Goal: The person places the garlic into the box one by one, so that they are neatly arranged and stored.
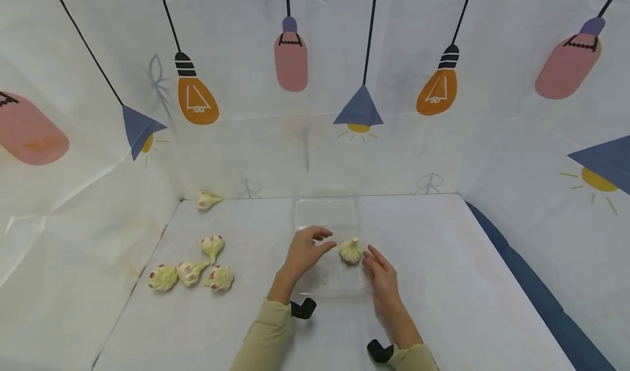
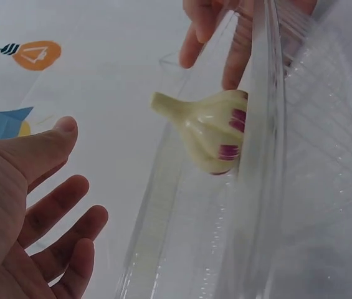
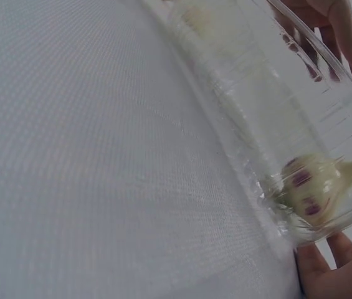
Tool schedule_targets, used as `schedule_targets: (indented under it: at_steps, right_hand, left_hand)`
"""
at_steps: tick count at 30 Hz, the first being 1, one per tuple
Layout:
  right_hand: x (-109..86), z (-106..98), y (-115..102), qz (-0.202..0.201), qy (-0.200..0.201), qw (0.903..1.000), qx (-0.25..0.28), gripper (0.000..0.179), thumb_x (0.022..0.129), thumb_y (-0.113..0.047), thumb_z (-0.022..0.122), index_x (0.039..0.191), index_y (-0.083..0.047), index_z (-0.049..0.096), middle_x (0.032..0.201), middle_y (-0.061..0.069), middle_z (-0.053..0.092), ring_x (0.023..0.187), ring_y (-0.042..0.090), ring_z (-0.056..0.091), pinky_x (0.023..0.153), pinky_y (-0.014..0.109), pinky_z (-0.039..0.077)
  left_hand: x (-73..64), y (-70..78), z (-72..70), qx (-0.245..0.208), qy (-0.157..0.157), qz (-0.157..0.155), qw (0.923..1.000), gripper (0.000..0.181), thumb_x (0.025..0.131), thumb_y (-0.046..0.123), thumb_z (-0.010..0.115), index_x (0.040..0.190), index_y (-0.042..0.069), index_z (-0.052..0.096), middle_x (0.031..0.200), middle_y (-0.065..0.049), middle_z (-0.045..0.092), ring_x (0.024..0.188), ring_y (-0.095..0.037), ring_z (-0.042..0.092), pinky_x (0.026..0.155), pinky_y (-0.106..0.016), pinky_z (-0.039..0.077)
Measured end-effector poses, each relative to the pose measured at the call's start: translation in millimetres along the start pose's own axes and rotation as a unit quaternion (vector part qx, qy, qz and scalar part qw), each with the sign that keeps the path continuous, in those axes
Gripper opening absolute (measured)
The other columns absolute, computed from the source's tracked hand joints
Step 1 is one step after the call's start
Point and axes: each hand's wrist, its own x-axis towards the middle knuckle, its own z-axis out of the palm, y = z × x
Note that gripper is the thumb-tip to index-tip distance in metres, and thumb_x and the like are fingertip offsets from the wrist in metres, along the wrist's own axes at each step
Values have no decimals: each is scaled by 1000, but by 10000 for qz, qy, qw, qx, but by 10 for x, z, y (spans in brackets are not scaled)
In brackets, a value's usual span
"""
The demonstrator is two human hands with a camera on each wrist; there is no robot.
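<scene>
A garlic bulb (image 1: 350, 251) with purple patches stands stem-up inside a clear plastic container (image 1: 325, 291), near its right wall. My left hand (image 1: 305, 250) hovers over the container's left part, thumb and fingers spread apart with nothing between them. In the left wrist view that hand (image 2: 38, 212) is apart from the bulb (image 2: 210, 131). At the container's right side is my right hand (image 1: 384, 278), its fingers extended right at the wall beside the bulb. The right wrist view shows the bulb (image 3: 313, 187) through the clear wall, with right-hand fingers (image 3: 341, 249) at the container's edge.
On the table's left side lie several garlic bulbs (image 1: 191, 272), grouped loosely. One more bulb (image 1: 208, 200) is at the far left corner. The container's raised clear lid (image 1: 326, 212) is toward the back. A white sheet wall (image 1: 305, 157) with printed lamps encloses the table (image 1: 467, 283).
</scene>
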Motion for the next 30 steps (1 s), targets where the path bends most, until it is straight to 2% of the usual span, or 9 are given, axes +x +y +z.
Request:
schedule_targets:
  at_steps: [7, 16, 19, 25, 30]
  right_hand:
    - [5, -17, 9, 39, -81, 10000, -1, 46, 99, -10, 52, 144, -4, 45, 144, 18, 46, 130, 26, 44, 110, 39, 30]
    - [-3, -35, 4, 122, -143, 9998, -35, 46, 100, -12, 52, 145, -6, 44, 145, 15, 45, 130, 21, 43, 110, 36, 30]
    - [6, -41, 5, 124, -185, 9997, -40, 46, 100, -11, 52, 146, -6, 44, 147, 14, 43, 133, 22, 40, 111, 37, 28]
    - [21, -19, 4, 150, -148, 9998, -12, 46, 100, -11, 52, 145, -6, 44, 146, 14, 43, 131, 22, 42, 111, 37, 28]
    - [24, -11, -8, 191, -116, 9997, -29, 47, 99, -11, 53, 145, -8, 45, 145, 13, 45, 129, 21, 45, 106, 30, 34]
  left_hand:
    - [-111, -28, -154, -61, 197, 37, 9998, 24, 85, 23, 77, 105, 11, 73, 102, -5, 71, 91, -24, 67, 80, -41, 53]
    - [-293, -123, -395, 243, 584, -214, 9978, 20, 86, 18, 77, 105, 13, 73, 101, 0, 71, 87, -16, 66, 78, -40, 53]
    - [-345, -145, -507, 287, 710, -284, 9967, 20, 85, 16, 77, 105, 13, 73, 101, 1, 71, 88, -16, 66, 77, -39, 53]
    - [-437, -222, -799, -113, 1028, -357, 9940, 17, 86, 11, 76, 103, 9, 74, 99, -1, 72, 86, -17, 67, 76, -44, 53]
    - [-544, -300, -1046, -56, 1241, -567, 9906, 17, 87, 13, 75, 104, 9, 73, 99, -5, 72, 88, -19, 67, 77, -47, 52]
